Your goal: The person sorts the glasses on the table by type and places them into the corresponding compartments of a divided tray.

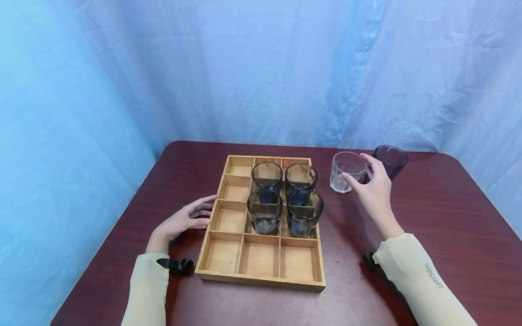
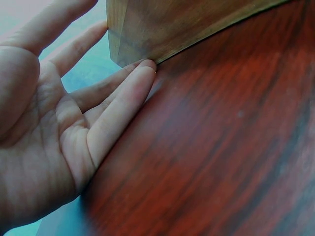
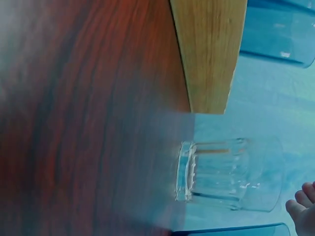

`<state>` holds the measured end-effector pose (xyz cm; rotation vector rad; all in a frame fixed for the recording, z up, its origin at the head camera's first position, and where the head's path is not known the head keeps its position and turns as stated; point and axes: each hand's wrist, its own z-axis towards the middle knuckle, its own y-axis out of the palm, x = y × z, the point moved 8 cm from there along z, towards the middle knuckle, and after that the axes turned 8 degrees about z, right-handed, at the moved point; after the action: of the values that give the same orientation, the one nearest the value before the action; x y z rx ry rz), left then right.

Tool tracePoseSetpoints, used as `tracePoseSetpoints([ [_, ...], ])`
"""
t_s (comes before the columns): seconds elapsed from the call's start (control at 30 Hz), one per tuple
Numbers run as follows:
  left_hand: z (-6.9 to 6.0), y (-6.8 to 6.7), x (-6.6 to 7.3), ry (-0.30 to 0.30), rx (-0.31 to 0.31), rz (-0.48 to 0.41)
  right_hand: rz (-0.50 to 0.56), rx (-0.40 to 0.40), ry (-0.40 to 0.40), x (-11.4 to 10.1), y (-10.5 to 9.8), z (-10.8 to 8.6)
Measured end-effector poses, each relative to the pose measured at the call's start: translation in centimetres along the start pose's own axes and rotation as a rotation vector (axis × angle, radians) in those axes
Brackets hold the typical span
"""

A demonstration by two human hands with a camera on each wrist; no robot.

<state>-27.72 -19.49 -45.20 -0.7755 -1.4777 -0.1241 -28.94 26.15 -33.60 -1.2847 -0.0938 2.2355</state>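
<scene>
A wooden compartment tray [image 1: 261,281] holds several dark glasses [image 1: 264,212], upright in its middle and right columns. My left hand [image 1: 185,222] is at the tray's left side; in the left wrist view its extended fingertips touch the tray wall [image 2: 167,29]. To the right of the tray a clear glass [image 1: 341,174] stands upright on the table. Around its right and near sides are the spread thumb and fingers of my right hand [image 1: 375,192]. The right wrist view puts those fingertips [image 3: 295,206] close by the rim of the clear glass [image 3: 221,174], with a small gap showing.
Another dark purple glass [image 1: 392,160] stands behind my right hand, close to the back edge of the dark red table [image 1: 448,213]. Light blue curtains [image 1: 261,77] hang behind the table and along its sides. The tray's front row and left column hold no glasses.
</scene>
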Motion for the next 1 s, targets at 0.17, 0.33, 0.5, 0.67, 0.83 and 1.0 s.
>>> tracePoseSetpoints([
  [0.17, -0.1, 0.0, -0.1, -0.001, -0.001, -0.007, -0.083, -0.019, 0.019, 0.7, 0.2, 0.5],
  [0.33, -0.1, 0.0, -0.1, -0.017, 0.002, -0.012, -0.094, -0.019, 0.069, 1.5, 0.4, 0.6],
  [0.5, -0.1, -0.1, -0.1, -0.019, 0.0, -0.011, -0.079, -0.02, 0.149, 2.5, 0.5, 0.6],
  [0.67, -0.1, -0.1, -0.1, -0.021, -0.004, -0.022, -0.053, -0.025, 0.24, 3.2, 0.6, 0.5],
  [0.83, -0.1, 0.0, -0.1, -0.014, -0.007, -0.026, -0.022, -0.036, 0.337, 3.7, 0.6, 0.6],
  [1.0, -0.1, 0.0, -0.1, -0.018, -0.007, -0.024, 0.001, -0.051, 0.376, 4.0, 0.7, 0.7],
])
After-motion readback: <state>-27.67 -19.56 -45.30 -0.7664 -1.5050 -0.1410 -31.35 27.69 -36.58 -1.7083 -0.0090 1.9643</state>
